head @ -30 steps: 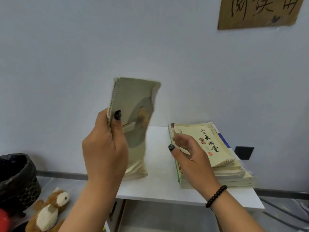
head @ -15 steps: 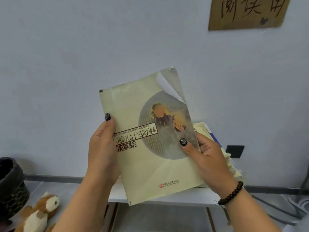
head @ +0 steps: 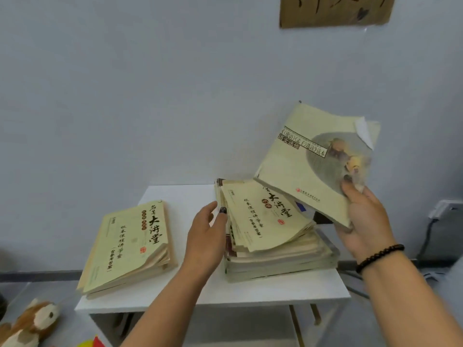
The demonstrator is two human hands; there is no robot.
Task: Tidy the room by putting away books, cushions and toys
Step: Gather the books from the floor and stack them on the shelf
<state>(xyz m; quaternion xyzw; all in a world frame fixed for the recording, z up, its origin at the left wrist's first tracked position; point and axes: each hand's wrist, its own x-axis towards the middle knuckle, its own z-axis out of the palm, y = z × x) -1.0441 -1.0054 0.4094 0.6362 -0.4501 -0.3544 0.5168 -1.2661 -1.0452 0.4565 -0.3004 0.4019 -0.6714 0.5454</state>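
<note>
One book (head: 310,169) in right hand (head: 363,219); one stack (head: 273,236); one apart (head: 127,246).
</note>
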